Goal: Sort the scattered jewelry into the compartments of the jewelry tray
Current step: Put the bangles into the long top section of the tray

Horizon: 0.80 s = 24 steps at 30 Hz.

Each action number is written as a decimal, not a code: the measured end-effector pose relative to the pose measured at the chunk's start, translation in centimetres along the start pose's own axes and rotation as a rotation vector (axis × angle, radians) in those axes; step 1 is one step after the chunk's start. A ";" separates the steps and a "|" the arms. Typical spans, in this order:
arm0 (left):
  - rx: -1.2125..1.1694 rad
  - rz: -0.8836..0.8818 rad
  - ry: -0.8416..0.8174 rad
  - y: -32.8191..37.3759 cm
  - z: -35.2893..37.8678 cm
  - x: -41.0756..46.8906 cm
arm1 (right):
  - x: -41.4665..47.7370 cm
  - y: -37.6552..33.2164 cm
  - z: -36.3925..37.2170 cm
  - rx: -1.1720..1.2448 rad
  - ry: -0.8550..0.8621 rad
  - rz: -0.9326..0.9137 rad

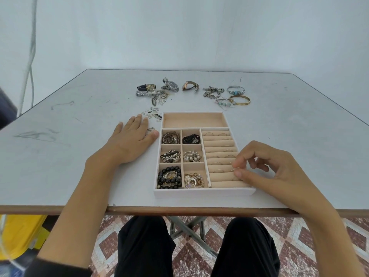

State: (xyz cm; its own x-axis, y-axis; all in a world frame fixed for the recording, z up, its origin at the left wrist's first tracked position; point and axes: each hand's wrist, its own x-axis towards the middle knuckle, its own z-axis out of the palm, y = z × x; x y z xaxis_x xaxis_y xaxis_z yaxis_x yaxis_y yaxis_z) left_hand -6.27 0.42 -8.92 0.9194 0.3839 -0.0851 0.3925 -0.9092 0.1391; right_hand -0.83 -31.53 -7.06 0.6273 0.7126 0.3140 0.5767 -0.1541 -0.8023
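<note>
- Tray (203, 192), a white-walled rectangle lined in beige velvet, sits near the front edge of the table (79, 140), between my operator's two hands.
- Left hand (132, 136) lies flat on the scuffed grey tabletop. Its fingers are straight and hold nothing, and the thumb is just beside the tray's left wall.
- Right hand (265, 168) hovers over the padded rolls (225, 183) on the tray's right side. Thumb and forefinger tips are pressed together and the other fingers are curled. I cannot tell whether a ring sits in the pinch.
- Rings (214, 156), thin metal bands, stand slotted between the rolls.
- Six square compartments at left hold tangles of chain and pearls; glossy black beads (169, 177) fill the near-left one.
- Loose on the table beyond the tray I see three watches (169, 86), silver chains (212, 91) and a gold bangle (239, 100). Small silver charms (151, 113) lie near the left fingertips.
</note>
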 end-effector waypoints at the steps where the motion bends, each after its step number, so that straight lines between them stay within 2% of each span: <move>1: 0.001 -0.001 -0.001 0.1 0.0 0.0 | 0.0 0.0 0.0 0.000 -0.003 0.004; 6: -0.007 0.006 -0.001 -0.1 0.1 0.2 | 0.0 0.0 0.0 -0.029 -0.019 -0.002; 13: -0.133 -0.044 0.045 0.4 -2.3 0.9 | 0.1 -0.1 0.0 -0.011 0.079 0.016; 18: -0.167 -0.145 0.159 -0.2 -3.8 4.6 | 0.1 -0.1 -0.1 -0.028 0.140 0.013; 24: -0.149 -0.093 0.287 0.5 -2.9 7.4 | 0.6 0.2 -0.2 -0.012 0.174 0.065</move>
State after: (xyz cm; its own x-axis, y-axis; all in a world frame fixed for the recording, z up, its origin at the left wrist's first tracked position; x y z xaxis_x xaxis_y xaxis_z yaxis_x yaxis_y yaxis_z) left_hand 0.83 3.30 -6.62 0.8403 0.5135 0.1739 0.4553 -0.8425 0.2880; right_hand -0.20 -31.33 -6.95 0.7436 0.5724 0.3457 0.5379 -0.2050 -0.8177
